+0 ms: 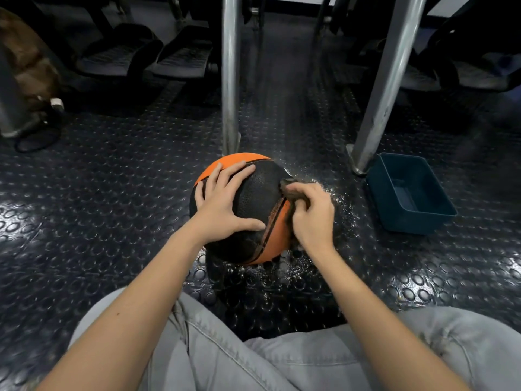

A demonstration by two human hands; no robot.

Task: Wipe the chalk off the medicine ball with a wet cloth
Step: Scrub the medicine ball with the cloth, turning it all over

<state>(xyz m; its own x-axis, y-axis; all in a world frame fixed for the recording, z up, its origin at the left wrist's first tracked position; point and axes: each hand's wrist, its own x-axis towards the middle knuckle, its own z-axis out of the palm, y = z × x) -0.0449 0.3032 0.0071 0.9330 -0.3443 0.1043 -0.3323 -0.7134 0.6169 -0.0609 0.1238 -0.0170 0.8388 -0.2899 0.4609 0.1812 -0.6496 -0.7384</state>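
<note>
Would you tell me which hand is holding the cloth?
The right hand grips the dark cloth against the medicine ball; the left hand only rests flat on it, fingers spread.

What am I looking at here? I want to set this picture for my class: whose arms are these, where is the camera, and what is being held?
There is no machine: these are a person's two bare arms, seen from one camera worn on the head, looking forward and down, so the knees show at the bottom. On the dark studded floor rests an orange and black ball. The left hand lies spread flat on it. The right hand grips a dark cloth and holds it against the ball's right side. The floor around the ball glistens with droplets. To the right stands a blue tub; metal legs rise behind.
</note>
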